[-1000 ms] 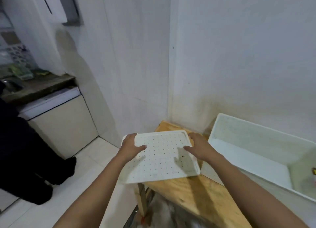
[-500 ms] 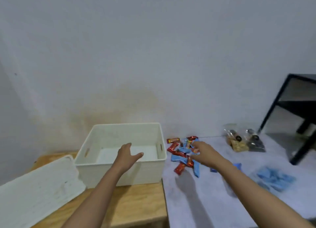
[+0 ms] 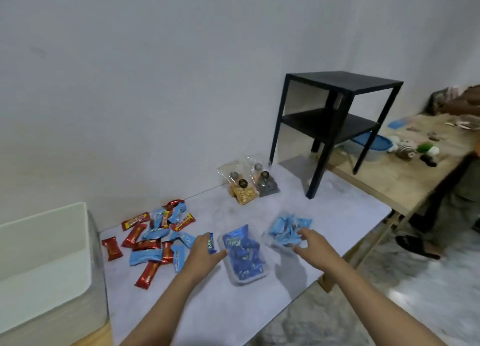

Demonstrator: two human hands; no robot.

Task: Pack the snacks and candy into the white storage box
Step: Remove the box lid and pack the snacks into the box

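The white storage box (image 3: 44, 213) stands open at the left edge of the pale table. Right of it lies a loose pile of red and light blue snack bars (image 3: 155, 239). A clear tray of dark blue candy (image 3: 245, 257) sits in front of me, and my left hand (image 3: 204, 253) touches its left rim beside a dark blue packet (image 3: 211, 242), fingers apart. My right hand (image 3: 313, 247) hovers spread over a clear tray of light blue candy (image 3: 285, 227), fingertips at its near edge. Two clear bags, one of nuts (image 3: 244, 192) and one of dark seeds (image 3: 267, 187), lean at the wall.
A black two-shelf side table (image 3: 335, 127) stands on the far right of the pale table. Behind it a wooden table (image 3: 389, 179) carries a blue bowl (image 3: 368, 142) and small toys. The pale table's edge (image 3: 337, 260) runs just right of my right arm. A sandalled foot (image 3: 415, 244) is on the floor.
My view swung right, from the white lid on the wooden stand to the box and then the snacks. Both hands left the lid and box and moved to the two candy trays.
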